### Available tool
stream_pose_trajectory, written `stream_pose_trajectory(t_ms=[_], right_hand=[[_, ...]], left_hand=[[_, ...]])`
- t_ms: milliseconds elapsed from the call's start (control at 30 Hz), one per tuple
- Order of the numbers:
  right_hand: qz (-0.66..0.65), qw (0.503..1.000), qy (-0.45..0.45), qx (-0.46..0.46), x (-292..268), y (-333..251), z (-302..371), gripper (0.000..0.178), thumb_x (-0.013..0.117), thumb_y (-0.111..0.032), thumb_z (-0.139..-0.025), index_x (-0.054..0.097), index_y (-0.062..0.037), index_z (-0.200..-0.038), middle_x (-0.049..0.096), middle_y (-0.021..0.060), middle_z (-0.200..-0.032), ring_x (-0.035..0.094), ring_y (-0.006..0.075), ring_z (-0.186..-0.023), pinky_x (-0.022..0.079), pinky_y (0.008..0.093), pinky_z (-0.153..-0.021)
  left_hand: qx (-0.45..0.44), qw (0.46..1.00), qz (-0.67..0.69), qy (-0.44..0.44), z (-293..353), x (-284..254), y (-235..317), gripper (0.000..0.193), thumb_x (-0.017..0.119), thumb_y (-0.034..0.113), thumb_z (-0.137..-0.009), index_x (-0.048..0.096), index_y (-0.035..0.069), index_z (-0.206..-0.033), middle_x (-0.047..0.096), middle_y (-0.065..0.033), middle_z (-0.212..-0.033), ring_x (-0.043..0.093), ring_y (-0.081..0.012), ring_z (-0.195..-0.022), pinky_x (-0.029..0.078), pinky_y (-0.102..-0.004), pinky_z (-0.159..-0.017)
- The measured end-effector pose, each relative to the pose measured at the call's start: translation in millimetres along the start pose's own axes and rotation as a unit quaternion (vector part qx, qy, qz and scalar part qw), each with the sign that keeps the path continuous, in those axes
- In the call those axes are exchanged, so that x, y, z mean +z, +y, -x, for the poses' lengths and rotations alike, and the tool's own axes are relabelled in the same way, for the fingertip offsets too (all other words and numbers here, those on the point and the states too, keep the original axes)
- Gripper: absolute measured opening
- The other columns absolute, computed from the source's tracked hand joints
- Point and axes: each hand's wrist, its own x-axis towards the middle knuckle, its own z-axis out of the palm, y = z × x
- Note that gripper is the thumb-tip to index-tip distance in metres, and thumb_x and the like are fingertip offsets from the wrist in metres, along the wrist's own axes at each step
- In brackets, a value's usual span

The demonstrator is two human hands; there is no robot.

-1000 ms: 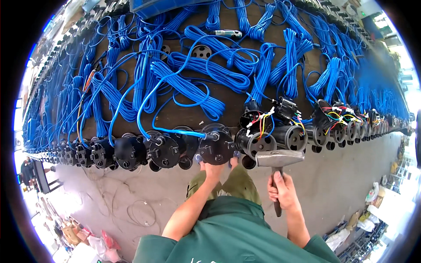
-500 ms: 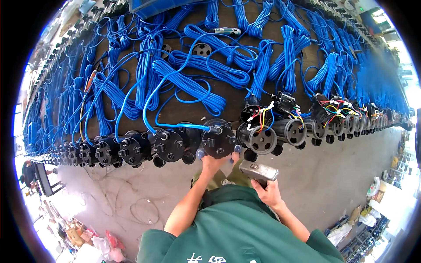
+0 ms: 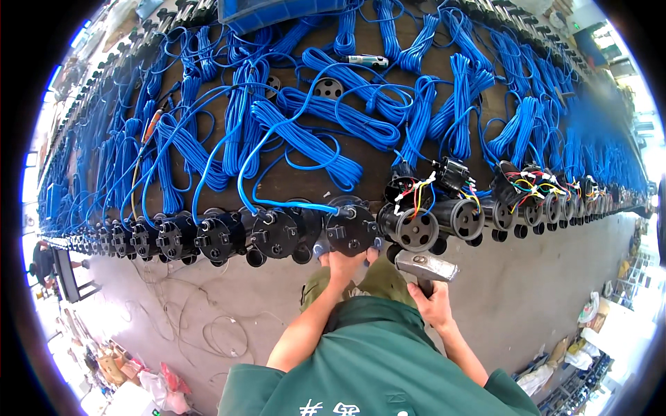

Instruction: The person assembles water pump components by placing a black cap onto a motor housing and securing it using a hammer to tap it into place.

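A round black end cap point(image 3: 352, 230) closes a cylindrical housing at the table's front edge, with a blue cable running into its top. Just below this cap is my left hand point(image 3: 345, 267), against its lower edge; the fingers are mostly hidden there. My right hand point(image 3: 435, 305) is wrapped around the handle of a hammer. Its worn metal head point(image 3: 427, 266) hangs to the right of the cap, apart from it and in front of the open housings. One neighbouring open housing point(image 3: 416, 230) shows a holed inner disc, with coloured wires above it.
Capped housings point(image 3: 279, 234) line the table edge to the left; open ones with coloured wiring point(image 3: 533, 182) continue to the right. Bundled blue cables point(image 3: 309, 145) cover much of the dark tabletop point(image 3: 295, 182). A blue bin point(image 3: 277, 12) sits at the back. Thin cable loops lie on the floor point(image 3: 222, 333).
The view has shifted slightly. My right hand has moved the hammer a little to the right, and its head has turned. My left hand stays below the same cap.
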Motion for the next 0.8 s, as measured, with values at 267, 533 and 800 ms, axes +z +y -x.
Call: stream_pose_trajectory(t_ms=[267,533,800], right_hand=[[-0.030,0.998,0.004,0.051,3.2,-0.5,5.6,0.030,0.078,-0.016,-0.095,0.058,-0.0009,-0.077,0.045,-0.0032,-0.062,0.038,0.0083,-0.059,0.034,0.0308,-0.053],[-0.002,0.999,0.015,0.043,1.3,-0.9,10.0,0.022,0.072,-0.012,-0.096,0.062,-0.0008,-0.080,0.052,-0.0042,-0.062,0.045,0.0054,-0.058,0.036,0.0278,-0.053],[0.042,0.991,0.105,-0.078,-9.4,-8.4,21.4,0.020,0.080,-0.018,-0.091,0.072,-0.0005,-0.094,0.062,0.0091,-0.067,0.052,0.0154,-0.056,0.043,0.0336,-0.055]], left_hand=[[-0.075,0.993,-0.020,-0.084,6.2,-24.5,-7.1,0.058,0.094,0.016,-0.073,0.064,0.002,-0.121,0.071,-0.0059,-0.095,0.067,-0.0166,-0.081,0.057,-0.0351,-0.070],[-0.167,0.973,0.012,-0.157,11.1,-51.1,-20.7,0.063,0.094,0.022,-0.076,0.058,-0.001,-0.123,0.070,-0.0069,-0.089,0.065,-0.0146,-0.071,0.054,-0.0330,-0.061],[-0.161,0.964,-0.096,-0.191,10.7,-54.4,27.9,0.037,0.086,0.033,-0.086,0.067,0.002,-0.094,0.065,-0.0036,-0.066,0.062,-0.0149,-0.057,0.049,-0.0353,-0.054]])
